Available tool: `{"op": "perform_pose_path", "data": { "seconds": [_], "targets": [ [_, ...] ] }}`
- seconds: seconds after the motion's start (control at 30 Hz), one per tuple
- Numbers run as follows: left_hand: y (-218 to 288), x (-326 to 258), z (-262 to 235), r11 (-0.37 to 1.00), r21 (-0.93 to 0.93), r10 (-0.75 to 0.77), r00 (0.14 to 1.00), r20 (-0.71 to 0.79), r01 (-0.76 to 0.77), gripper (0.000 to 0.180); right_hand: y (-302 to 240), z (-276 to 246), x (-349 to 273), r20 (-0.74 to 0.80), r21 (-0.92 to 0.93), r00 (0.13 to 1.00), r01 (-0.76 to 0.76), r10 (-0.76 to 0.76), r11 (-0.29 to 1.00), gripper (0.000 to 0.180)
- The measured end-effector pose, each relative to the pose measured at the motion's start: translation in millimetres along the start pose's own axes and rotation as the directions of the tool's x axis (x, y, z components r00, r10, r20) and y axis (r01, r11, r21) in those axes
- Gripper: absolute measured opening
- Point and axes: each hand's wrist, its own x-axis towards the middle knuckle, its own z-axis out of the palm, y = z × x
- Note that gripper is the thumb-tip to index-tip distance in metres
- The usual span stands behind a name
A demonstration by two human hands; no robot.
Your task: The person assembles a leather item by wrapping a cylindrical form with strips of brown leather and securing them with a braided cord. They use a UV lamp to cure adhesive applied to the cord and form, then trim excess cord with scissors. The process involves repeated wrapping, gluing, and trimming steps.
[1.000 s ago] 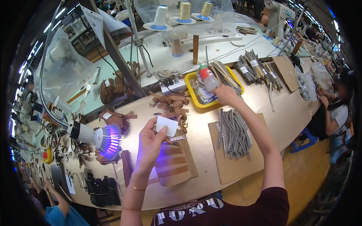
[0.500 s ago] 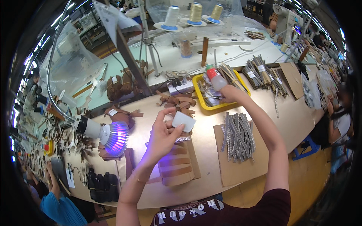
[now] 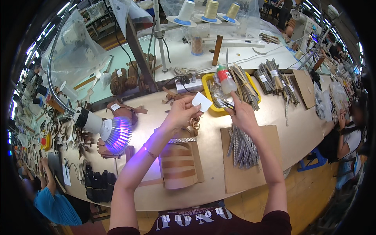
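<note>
Left hand (image 3: 181, 113) raised above the tan surface (image 3: 211, 164), fingers pinched on a small white card (image 3: 202, 102) held up near the yellow tray (image 3: 256, 96). Right hand (image 3: 239, 113) at the tray's front edge, fingers closed around a small clear bottle (image 3: 226, 80) with a red and green cap, tilted over the tray. Bundle of braided grey strips (image 3: 243, 147) lying on a cardboard sheet (image 3: 250, 176) just below the right hand. Brown leather piece (image 3: 178, 164) under the left forearm. Lamp (image 3: 113, 133) glowing violet to the left, well apart from both hands
</note>
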Motion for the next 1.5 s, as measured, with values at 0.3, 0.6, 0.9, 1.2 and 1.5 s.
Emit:
{"op": "perform_pose_path", "data": {
  "seconds": [0.3,0.6,0.9,1.2,1.5],
  "targets": [
    [1.4,7.2,10.3,0.993,0.095,0.065,0.998,0.019,-0.067,0.040,-43.4,-9.1,-14.3,0.366,0.467,0.905,-0.379,0.216,0.799,0.048],
    [9.6,-3.6,19.8,0.985,0.124,0.109,0.992,0.062,-0.116,0.041,-53.2,-11.7,-18.3,0.398,0.667,0.904,-0.403,0.157,0.626,0.047],
    [13.5,-6.0,16.8,0.986,0.140,0.076,0.992,0.102,-0.090,0.044,-54.8,-5.3,-19.1,0.474,0.768,0.859,-0.512,0.196,0.385,0.040],
    [17.5,-8.5,17.6,0.974,0.228,-0.025,0.984,0.176,-0.016,0.049,-53.9,-2.2,-18.2,0.473,0.826,0.870,-0.493,0.139,0.274,0.031],
    [13.4,-0.3,15.9,0.976,0.206,-0.118,0.969,0.215,0.073,0.051,-41.4,4.6,-16.2,0.567,0.814,0.820,-0.573,0.082,0.093,0.033]
  ]
}}
